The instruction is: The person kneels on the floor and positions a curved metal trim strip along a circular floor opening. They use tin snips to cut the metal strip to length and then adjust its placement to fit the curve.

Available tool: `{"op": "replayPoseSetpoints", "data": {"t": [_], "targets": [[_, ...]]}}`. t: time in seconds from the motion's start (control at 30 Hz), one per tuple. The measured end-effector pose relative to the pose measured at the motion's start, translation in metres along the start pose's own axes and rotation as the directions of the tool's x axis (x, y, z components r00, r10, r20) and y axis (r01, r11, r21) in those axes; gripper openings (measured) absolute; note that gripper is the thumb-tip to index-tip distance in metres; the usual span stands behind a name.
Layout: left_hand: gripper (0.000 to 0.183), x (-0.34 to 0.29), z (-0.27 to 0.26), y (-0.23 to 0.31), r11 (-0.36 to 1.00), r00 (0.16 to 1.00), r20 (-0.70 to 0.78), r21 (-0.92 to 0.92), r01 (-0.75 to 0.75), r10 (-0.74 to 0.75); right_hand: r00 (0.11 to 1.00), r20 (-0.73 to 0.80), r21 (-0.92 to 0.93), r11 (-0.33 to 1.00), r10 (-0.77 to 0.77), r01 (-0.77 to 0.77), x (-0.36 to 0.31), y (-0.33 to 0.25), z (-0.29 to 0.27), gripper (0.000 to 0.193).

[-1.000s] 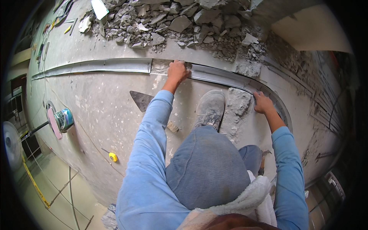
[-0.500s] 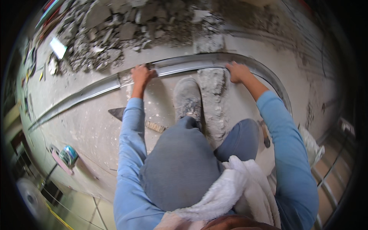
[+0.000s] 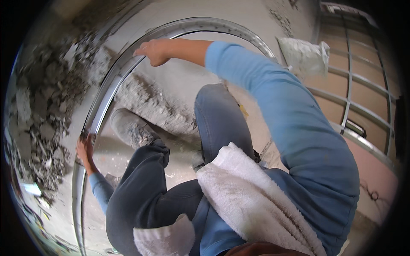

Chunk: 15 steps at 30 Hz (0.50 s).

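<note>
A long grey metal channel [image 3: 101, 106] lies along the floor and looks curved in this fisheye view. My left hand [image 3: 85, 150] is at its near left stretch, fingers bent over the rim close to a break between two lengths. Farther along, my right hand [image 3: 154, 52] grips the same channel, its fingers curled at the edge and partly hidden by the back of the hand. Between my hands and my knee, a rough strip of broken concrete [image 3: 149, 102] runs across the floor, with my dusty shoe [image 3: 130, 126] beside it.
Broken rubble [image 3: 42, 115] is heaped beyond the channel at the left. A white sack [image 3: 304, 56] stands at the far right, near a metal bar frame [image 3: 349, 85]. A white towel [image 3: 256, 200] hangs over my lap.
My view has swung to the right, bringing the sack and bar frame further in and shifting the rubble left. Both hands are still on the channel.
</note>
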State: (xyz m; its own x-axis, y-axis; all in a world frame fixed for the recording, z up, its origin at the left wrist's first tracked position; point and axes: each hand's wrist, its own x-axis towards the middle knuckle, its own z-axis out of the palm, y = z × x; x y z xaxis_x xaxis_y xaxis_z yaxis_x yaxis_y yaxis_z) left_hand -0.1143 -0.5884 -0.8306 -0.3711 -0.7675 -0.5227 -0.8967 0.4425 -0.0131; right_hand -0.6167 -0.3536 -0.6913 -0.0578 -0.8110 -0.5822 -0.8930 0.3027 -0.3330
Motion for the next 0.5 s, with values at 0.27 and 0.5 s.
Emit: {"op": "replayPoseSetpoints", "data": {"t": [0.27, 0.5], "targets": [[0.071, 0.017, -0.001, -0.008, 0.999, 0.993, 0.121, 0.048, -0.020, 0.014, 0.779, -0.407, 0.396, 0.860, 0.478, -0.321, -0.254, 0.136, 0.051, 0.042], [0.022, -0.013, -0.006, -0.012, 0.888, 0.926, 0.079, 0.263, -0.376, 0.369, 0.680, 0.004, 0.433, 0.612, 0.733, -0.662, -0.357, 0.075, 0.272, 0.096]]}}
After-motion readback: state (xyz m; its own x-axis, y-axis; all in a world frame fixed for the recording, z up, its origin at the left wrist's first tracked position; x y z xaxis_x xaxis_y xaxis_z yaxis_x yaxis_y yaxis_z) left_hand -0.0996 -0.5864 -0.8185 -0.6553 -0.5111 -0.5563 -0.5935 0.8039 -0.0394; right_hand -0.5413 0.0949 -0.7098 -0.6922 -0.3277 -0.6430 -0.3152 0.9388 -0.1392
